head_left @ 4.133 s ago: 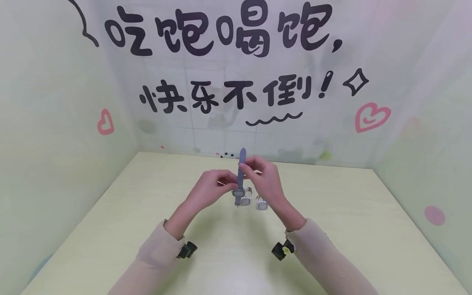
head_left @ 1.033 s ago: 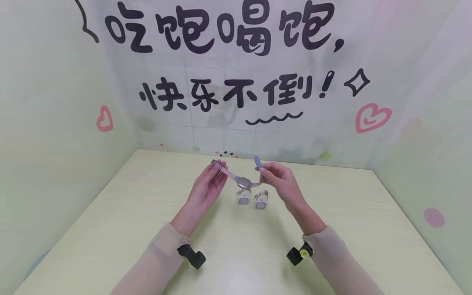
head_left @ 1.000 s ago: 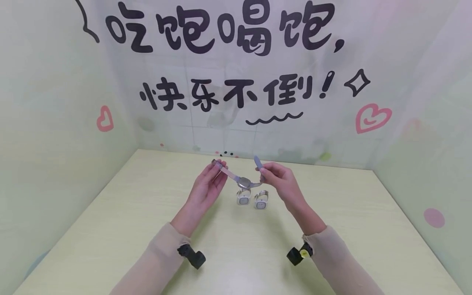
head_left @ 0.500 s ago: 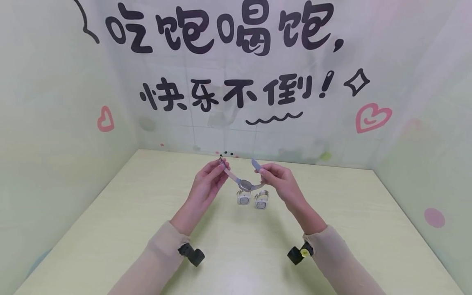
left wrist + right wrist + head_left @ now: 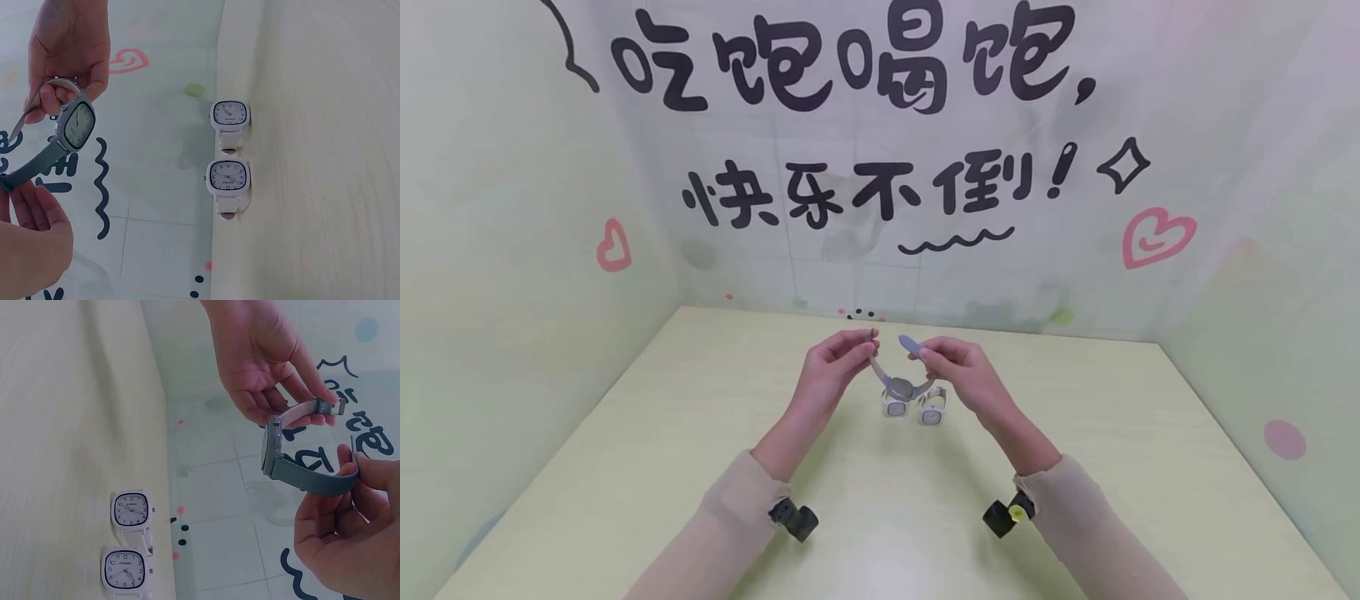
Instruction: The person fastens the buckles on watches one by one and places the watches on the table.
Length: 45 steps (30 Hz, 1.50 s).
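Both hands hold a blue-grey wristwatch (image 5: 901,388) up above the table, its unfastened strap bent into a U with the case hanging lowest. My left hand (image 5: 831,367) pinches the buckle end; the metal buckle (image 5: 339,407) sticks out past the fingertips in the right wrist view. Between thumb and fingers, my right hand (image 5: 962,371) grips the other strap (image 5: 312,478), whose pointed tip reaches toward the left hand. A gap separates the two strap ends. In the left wrist view the square-cornered dial (image 5: 79,126) faces away from the hands.
Two white wristwatches, a left one (image 5: 896,407) and a right one (image 5: 932,416), stand side by side on the pale table (image 5: 880,517), just below the held watch, straps looped behind them. A printed backdrop (image 5: 737,275) rises at the table's back edge.
The watch, earlier upright with its dial toward the head camera, was turned and spread between the hands. Over the last second my left hand has moved right, bringing the strap ends closer and deepening the bend.
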Motion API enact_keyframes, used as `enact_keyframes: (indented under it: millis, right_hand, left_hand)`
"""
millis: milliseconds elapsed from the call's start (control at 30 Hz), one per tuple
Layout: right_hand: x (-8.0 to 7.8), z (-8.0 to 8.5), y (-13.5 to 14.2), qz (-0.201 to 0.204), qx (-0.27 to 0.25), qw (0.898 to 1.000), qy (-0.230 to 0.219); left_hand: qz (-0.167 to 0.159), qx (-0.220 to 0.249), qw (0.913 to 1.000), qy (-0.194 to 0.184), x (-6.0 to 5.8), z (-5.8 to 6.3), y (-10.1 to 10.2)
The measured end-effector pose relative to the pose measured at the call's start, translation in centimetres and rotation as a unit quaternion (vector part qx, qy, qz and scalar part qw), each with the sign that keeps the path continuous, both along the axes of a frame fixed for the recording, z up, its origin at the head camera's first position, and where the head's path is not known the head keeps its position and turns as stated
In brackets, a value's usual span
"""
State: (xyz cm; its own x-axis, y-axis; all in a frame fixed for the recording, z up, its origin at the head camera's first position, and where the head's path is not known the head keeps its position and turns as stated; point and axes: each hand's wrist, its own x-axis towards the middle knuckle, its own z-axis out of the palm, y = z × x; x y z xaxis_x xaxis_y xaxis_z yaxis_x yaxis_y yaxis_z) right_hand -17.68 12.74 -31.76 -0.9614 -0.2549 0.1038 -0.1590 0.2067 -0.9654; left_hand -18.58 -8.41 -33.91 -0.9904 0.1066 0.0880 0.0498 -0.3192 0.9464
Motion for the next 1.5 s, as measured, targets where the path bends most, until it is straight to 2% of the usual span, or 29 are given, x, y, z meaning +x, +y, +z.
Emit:
enact_keyframes:
  millis: [200, 433, 567, 767, 900, 1067, 1167, 1300, 1500]
  right_hand:
    - [0.0, -0.3, -0.2, 0.028, 0.007, 1.000, 0.008]
    - [0.1, -0.2, -0.4, 0.041, 0.020, 0.999, 0.017]
    - [0.5, -0.2, -0.6, 0.032, 0.019, 0.999, 0.009]
    - [1.0, -0.7, -0.9, 0.020, 0.002, 1.000, -0.006]
    - [0.9, -0.8, -0.9, 0.015, 0.003, 1.000, -0.005]
    - [0.8, -0.7, -0.8, -0.004, -0.010, 1.000, -0.023]
    - [0.7, -0.9, -0.8, -0.002, -0.028, 0.999, -0.026]
    - [0.6, -1.3, -0.7, 0.017, -0.035, 0.999, -0.016]
    - [0.4, -1.8, -0.3, 0.013, -0.024, 1.000, 0.007]
  left_hand:
    - [0.005, -0.100, 0.9942, 0.038, 0.2, -0.5, 0.2]
    - [-0.023, -0.153, 0.9854, 0.071, 0.2, -0.3, 0.9]
    - [-0.034, -0.162, 0.9837, 0.071, 0.4, -0.4, 1.3]
    - [-0.022, -0.170, 0.9833, 0.060, 1.0, -0.7, 1.6]
    - [-0.010, -0.180, 0.9817, 0.060, 0.9, -0.9, 1.7]
    - [-0.022, -0.172, 0.9829, 0.062, 0.8, -0.7, 1.8]
    - [-0.016, -0.166, 0.9843, 0.059, 0.8, -0.5, 1.8]
    - [0.003, -0.158, 0.9859, 0.054, 0.8, -0.2, 1.7]
    - [0.003, -0.151, 0.9870, 0.054, 0.6, -0.1, 1.5]
